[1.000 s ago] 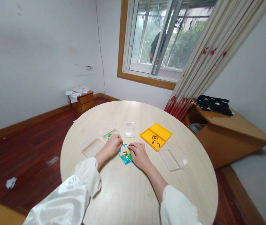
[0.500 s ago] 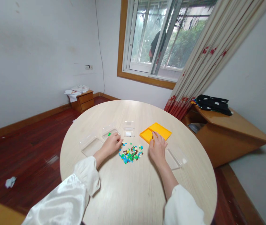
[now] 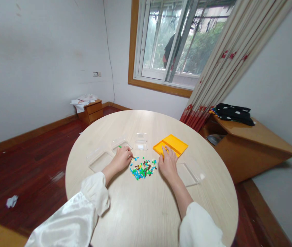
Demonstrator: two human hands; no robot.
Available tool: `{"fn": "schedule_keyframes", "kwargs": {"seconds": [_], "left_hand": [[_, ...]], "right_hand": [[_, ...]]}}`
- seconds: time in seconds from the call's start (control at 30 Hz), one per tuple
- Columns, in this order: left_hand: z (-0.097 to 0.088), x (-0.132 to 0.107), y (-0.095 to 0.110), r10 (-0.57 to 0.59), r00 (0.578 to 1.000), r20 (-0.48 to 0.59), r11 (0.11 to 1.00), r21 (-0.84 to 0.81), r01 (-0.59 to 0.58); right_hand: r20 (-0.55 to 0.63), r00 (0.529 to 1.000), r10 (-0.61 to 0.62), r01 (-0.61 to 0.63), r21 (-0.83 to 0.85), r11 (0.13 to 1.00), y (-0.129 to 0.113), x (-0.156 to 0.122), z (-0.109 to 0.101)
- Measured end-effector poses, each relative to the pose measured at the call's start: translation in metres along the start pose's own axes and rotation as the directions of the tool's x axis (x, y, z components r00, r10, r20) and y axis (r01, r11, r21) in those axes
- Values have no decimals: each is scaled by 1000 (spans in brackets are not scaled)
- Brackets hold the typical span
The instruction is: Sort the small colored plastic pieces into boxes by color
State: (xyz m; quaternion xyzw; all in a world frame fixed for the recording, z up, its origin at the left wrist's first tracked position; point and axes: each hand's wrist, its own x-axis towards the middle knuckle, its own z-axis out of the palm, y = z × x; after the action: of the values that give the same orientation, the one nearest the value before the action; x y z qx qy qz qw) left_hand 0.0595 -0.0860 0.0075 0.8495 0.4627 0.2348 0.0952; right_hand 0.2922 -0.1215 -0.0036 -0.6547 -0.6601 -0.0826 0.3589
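On the table, a loose pile of small building bricks (image 3: 142, 170) in blue, green, brown, yellow and cream lies between my hands. My left hand (image 3: 121, 160) is at the pile's left edge, its fingertips pinched on what looks like a small brown brick. Behind that hand is a clear plastic box (image 3: 115, 149) with a green piece in it, partly hidden. My right hand (image 3: 168, 164) hovers at the near edge of a yellow two-part tray (image 3: 178, 143), right of the pile. Its fingers are apart, and I see nothing held in them.
Another clear box (image 3: 96, 166) lies open at left, a small one (image 3: 141, 145) stands behind the pile, and one more (image 3: 190, 176) is right of my right forearm. All rest on the round table (image 3: 140, 212). A wooden cabinet (image 3: 248, 147) tilts beyond the table's right edge.
My right hand has drawn back from the yellow tray, towards the left and the pile, and its fingers have spread. My left hand has barely moved; the brown piece now shows at its fingertips.
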Motion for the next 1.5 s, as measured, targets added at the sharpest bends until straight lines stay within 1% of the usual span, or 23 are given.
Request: {"fn": "schedule_keyframes", "kwargs": {"seconds": [0.13, 0.27, 0.33, 0.47, 0.6, 0.7, 0.8, 1.07, 1.13, 1.23, 1.37, 1.5], "left_hand": [[1, 0, 1, -7, 1000, 8, 1000, 5, 7], [0, 0, 2, -6, 1000, -26, 1000, -21, 6], [-1, 0, 3, 3, 999, -54, 999, -42, -6], [-4, 0, 8, 67, 994, -91, 993, -90, -75], [-5, -1, 17, 133, 987, -85, 979, -141, -144], [-5, -1, 22, 140, 988, -70, 976, -159, -150], [-4, -2, 26, 132, 989, -65, 972, -186, -142], [0, -3, 26, 138, 990, -34, 953, -269, -142], [1, -2, 25, 126, 992, -28, 954, -270, -129], [-1, -3, 22, 101, 995, 5, 964, -249, -96], [-5, -3, 19, 74, 995, 65, 977, -206, -59], [-7, -2, 16, 0, 999, 39, 987, -158, 7]], "right_hand": [[33, 999, -23, 21, 54, 998, -4, -1, -1], [87, 987, -133, 115, 191, 975, -10, -3, -2], [107, 979, -176, 147, 231, 962, -15, -5, -1], [162, 961, -224, 171, 291, 941, -27, -8, -3], [201, 940, -275, 201, 324, 924, -38, -10, -6], [192, 931, -311, 234, 339, 911, -42, -11, -5], [157, 931, -330, 260, 351, 900, -43, -12, -3], [58, 928, -368, 323, 368, 872, -45, -13, -2], [44, 936, -348, 309, 368, 877, -43, -12, -3], [-5, 964, -267, 250, 366, 896, -35, -8, -7], [-99, 991, -85, 116, 359, 926, -15, 2, -15], [-156, 981, 114, -56, 336, 940, 9, 10, -25]]}}
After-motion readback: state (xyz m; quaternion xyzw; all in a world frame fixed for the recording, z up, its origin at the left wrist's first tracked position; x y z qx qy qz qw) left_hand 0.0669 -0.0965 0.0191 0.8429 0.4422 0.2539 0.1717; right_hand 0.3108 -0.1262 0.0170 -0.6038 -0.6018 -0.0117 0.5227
